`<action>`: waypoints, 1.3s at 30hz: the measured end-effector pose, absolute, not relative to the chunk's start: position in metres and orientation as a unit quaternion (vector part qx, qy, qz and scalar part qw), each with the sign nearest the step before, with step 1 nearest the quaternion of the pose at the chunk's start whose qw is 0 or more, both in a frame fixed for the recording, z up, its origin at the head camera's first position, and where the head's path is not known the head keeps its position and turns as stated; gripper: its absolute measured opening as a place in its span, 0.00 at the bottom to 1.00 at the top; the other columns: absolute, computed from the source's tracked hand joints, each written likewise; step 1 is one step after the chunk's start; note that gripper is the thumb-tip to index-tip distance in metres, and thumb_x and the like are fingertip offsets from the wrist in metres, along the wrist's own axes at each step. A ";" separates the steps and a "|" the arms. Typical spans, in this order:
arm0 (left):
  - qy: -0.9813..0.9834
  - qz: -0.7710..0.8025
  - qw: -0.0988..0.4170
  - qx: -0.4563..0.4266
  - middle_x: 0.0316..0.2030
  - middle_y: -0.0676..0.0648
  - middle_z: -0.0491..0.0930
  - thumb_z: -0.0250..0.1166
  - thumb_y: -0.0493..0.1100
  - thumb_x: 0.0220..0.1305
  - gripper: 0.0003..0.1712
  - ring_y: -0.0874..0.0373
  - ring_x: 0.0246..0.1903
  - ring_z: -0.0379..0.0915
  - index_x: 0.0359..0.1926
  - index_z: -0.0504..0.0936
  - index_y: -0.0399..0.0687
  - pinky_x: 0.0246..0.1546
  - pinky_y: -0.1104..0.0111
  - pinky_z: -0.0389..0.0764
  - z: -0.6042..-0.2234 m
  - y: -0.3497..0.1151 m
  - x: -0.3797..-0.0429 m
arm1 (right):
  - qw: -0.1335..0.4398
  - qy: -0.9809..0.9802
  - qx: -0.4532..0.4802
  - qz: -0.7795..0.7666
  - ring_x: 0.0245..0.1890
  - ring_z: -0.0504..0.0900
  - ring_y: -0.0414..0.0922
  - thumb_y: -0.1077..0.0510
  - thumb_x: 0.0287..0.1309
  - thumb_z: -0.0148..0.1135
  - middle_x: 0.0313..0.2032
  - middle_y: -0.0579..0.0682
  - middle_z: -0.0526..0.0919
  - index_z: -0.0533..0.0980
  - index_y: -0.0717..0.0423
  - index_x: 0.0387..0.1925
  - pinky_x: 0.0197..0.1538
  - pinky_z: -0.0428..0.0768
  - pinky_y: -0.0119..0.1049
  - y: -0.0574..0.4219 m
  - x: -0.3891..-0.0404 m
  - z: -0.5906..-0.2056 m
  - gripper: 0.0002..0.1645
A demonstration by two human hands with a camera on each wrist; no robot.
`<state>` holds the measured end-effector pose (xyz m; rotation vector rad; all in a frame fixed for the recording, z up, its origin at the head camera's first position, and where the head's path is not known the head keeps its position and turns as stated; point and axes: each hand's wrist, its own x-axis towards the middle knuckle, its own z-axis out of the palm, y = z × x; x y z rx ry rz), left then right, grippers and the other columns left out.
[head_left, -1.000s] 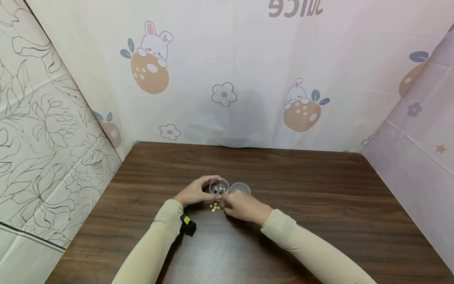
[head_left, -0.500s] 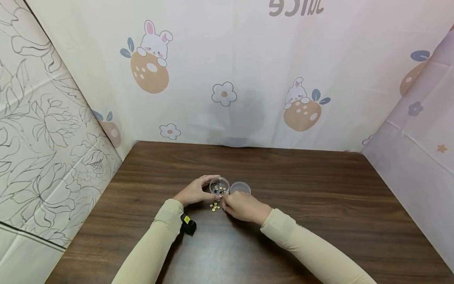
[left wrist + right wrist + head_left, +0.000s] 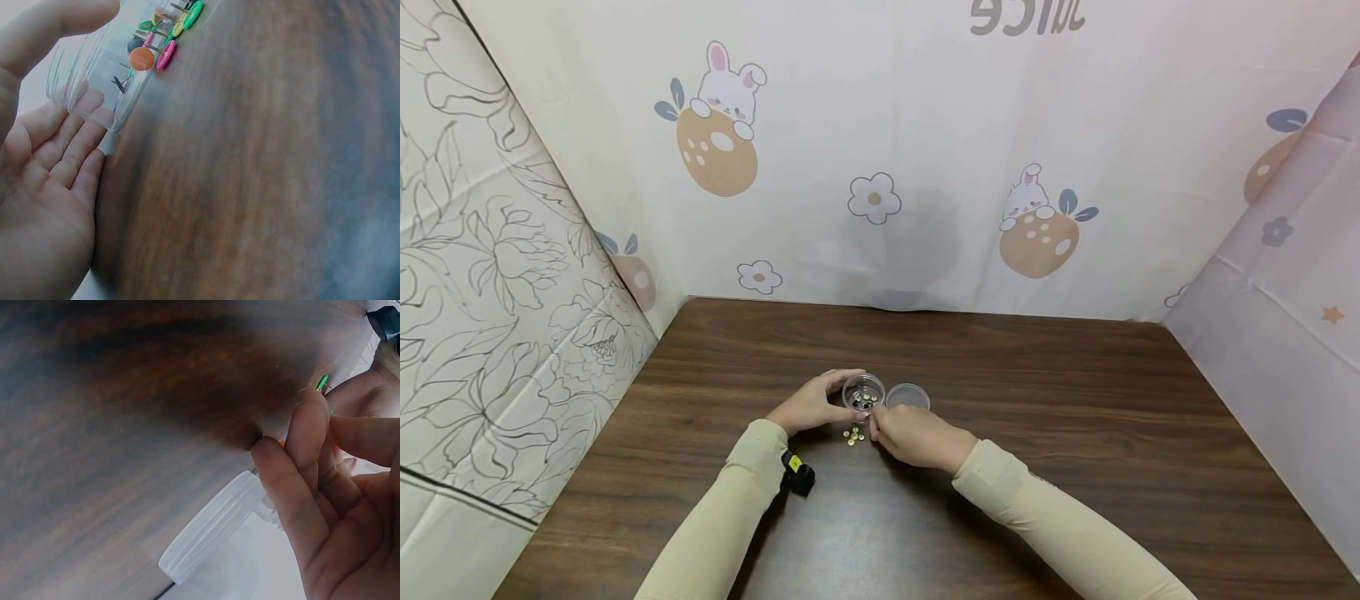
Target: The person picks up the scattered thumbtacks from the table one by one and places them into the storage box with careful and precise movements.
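In the head view my left hand (image 3: 811, 405) holds a round clear plastic container (image 3: 863, 393) from its left side, thumb in front and fingers behind. Several thumbtacks (image 3: 142, 59) with orange, pink, green and dark heads lie inside it. My right hand (image 3: 913, 433) is at the container's front right, its thumb and index finger pinched together. A thumbtack seems to be between them, mostly hidden; a speck of green shows by the thumb tip. On the table just in front of the container lies a small group of loose thumbtacks (image 3: 853, 437).
A round clear lid (image 3: 908, 395) lies right of the container, partly behind my right hand. Below my left wrist is a black strap piece with a yellow label (image 3: 797, 475). Printed cloth hangs (image 3: 880, 250) behind the dark wood table (image 3: 1060, 400) and at both sides.
My right fingertips have shifted slightly up, closer to the container's front edge, and drawn together. The left hand, container and lid have stayed in place.
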<state>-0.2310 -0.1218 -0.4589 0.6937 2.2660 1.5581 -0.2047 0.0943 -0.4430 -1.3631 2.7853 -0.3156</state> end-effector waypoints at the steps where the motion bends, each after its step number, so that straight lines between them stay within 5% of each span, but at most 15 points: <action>1: 0.791 0.541 0.152 0.242 0.63 0.42 0.64 0.70 0.41 0.53 0.42 0.48 0.61 0.60 0.67 0.62 0.41 0.60 0.49 0.65 -0.459 -0.122 -0.231 | 0.016 0.893 -0.438 -0.104 0.16 0.66 0.35 0.59 0.65 0.50 0.16 0.41 0.67 0.67 0.52 0.27 0.17 0.69 0.31 0.095 -0.205 -0.443 0.09; 16: 0.795 0.540 0.147 0.234 0.63 0.42 0.65 0.71 0.41 0.52 0.42 0.48 0.61 0.60 0.67 0.63 0.42 0.59 0.49 0.65 -0.458 -0.122 -0.230 | 0.055 0.882 -0.444 -0.146 0.18 0.69 0.31 0.60 0.67 0.50 0.20 0.39 0.71 0.68 0.56 0.34 0.22 0.71 0.26 0.097 -0.208 -0.439 0.04; 39: 0.798 0.535 0.164 0.224 0.65 0.42 0.61 0.69 0.42 0.54 0.41 0.51 0.63 0.56 0.68 0.62 0.46 0.61 0.49 0.63 -0.458 -0.123 -0.229 | 0.001 0.901 -0.386 -0.196 0.14 0.64 0.31 0.63 0.66 0.47 0.22 0.42 0.74 0.73 0.57 0.36 0.19 0.70 0.27 0.093 -0.223 -0.422 0.07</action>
